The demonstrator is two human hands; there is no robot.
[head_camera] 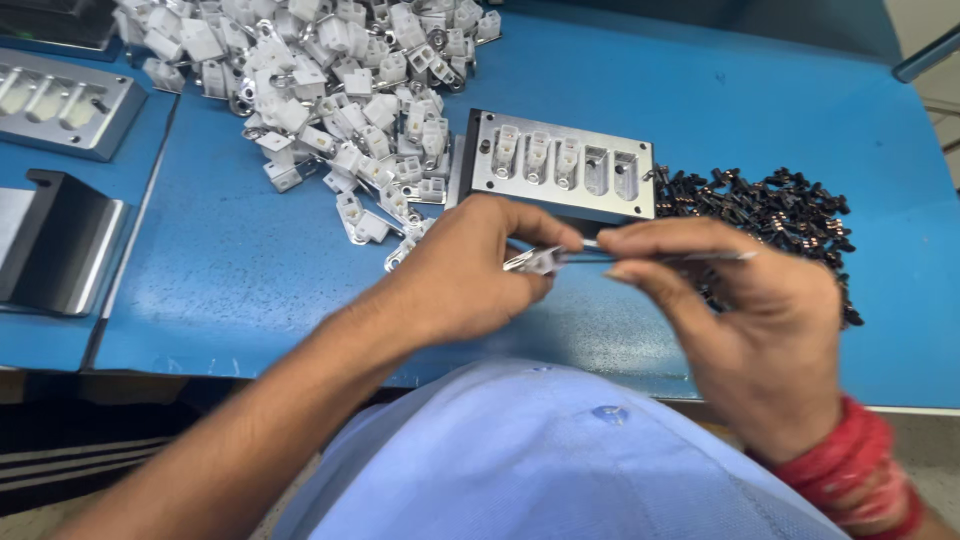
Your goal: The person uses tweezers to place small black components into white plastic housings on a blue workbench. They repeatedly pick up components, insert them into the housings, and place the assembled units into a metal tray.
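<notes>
Two hands point(470, 270); one metal fixture point(560, 165), five slots, three filled; white pile point(330, 80) uncountable.

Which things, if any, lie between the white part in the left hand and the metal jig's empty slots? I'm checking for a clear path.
Nothing visible does. The left hand pinches the white part just in front of the jig, with the right hand holding a thin tool to it. The two empty slots lie open; the piles sit off to the sides.
</notes>
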